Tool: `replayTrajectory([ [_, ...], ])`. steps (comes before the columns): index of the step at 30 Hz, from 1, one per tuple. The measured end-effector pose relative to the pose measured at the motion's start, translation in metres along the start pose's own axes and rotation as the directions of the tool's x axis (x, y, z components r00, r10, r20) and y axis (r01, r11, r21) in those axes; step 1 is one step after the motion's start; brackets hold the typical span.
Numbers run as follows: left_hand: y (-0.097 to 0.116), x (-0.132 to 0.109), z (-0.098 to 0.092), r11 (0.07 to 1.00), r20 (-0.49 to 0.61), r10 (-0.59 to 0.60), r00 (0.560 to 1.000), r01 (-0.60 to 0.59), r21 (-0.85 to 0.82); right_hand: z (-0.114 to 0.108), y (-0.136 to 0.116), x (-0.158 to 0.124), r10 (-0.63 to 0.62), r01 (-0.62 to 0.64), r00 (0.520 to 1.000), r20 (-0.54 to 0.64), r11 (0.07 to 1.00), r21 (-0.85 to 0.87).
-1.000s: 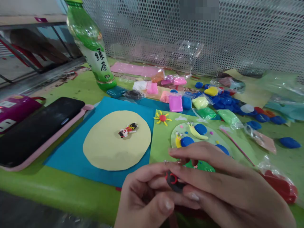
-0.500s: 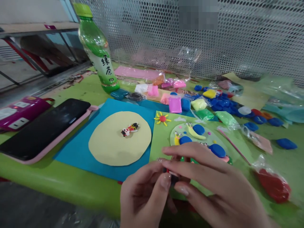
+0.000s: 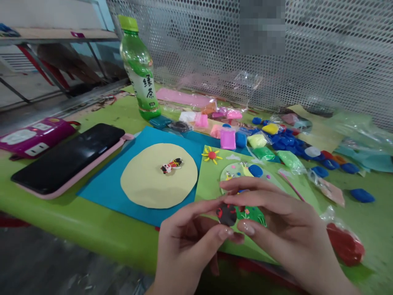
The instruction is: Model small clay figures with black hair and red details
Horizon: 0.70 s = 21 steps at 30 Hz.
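Note:
A small round black clay piece with red marks is pinched between the fingertips of both hands. My left hand grips it from the left, thumb below and index finger above. From the right, my right hand closes on it with its fingertips along the top and its thumb near the lower edge. Beyond them lies a green card with clay snails and a clay sun, partly covered by my right hand. A small black, red and white clay figure lies on a cream paper circle over blue paper.
A green tea bottle stands at the back left. A phone and a purple device lie left. Bagged clay, including a pink pack, and blue pieces spread behind and right. Red clay sits right; a perforated metal panel rises behind.
My hands have turned the clay piece so its black face with red marks shows, and my right fingers have lifted off its front. The view has shifted slightly left.

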State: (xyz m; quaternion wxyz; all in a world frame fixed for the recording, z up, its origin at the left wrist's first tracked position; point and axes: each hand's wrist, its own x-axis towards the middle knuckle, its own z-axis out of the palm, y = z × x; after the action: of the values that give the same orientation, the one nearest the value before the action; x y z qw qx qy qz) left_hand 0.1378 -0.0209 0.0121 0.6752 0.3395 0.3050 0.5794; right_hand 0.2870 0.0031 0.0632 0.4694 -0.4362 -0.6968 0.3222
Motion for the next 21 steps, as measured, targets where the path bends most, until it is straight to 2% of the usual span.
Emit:
replayTrajectory([
  [3,0.0001,-0.002,0.0031,1.0,-0.066,-0.005,0.998,0.006,0.016,-0.0006,0.0011,-0.0018,-0.029,0.029,1.0,-0.007,0.999,-0.029],
  [8,0.0001,-0.0013,-0.0001,0.994,-0.014,0.002,1.0,0.0,0.109,-0.0017,0.0021,-0.0027,-0.057,0.055,0.998,-0.022,0.996,-0.071],
  [13,-0.0022,-0.0024,-0.0025,0.975,-0.023,0.062,0.998,-0.055,0.217,-0.0022,0.0048,-0.0004,-0.087,0.085,0.996,-0.013,0.992,-0.098],
  [16,-0.0032,-0.0028,-0.0001,0.941,-0.062,0.14,0.988,-0.114,0.317,-0.003,0.005,-0.0014,-0.087,0.086,0.996,-0.012,0.991,-0.106],
  [18,-0.0023,-0.0026,0.0018,0.894,-0.074,0.234,0.969,-0.185,0.408,-0.0029,0.0047,-0.0031,-0.08,0.079,0.997,-0.003,0.99,-0.121],
  [19,-0.0014,-0.0025,0.0024,0.855,-0.065,0.295,0.953,-0.233,0.462,-0.0023,0.0044,-0.0039,-0.055,0.055,0.998,-0.001,0.992,-0.113],
  [21,0.0006,-0.0021,0.0027,0.742,-0.022,0.424,0.905,-0.333,0.582,-0.0001,0.0035,-0.0051,0.07,-0.07,0.997,-0.011,0.996,-0.048],
])
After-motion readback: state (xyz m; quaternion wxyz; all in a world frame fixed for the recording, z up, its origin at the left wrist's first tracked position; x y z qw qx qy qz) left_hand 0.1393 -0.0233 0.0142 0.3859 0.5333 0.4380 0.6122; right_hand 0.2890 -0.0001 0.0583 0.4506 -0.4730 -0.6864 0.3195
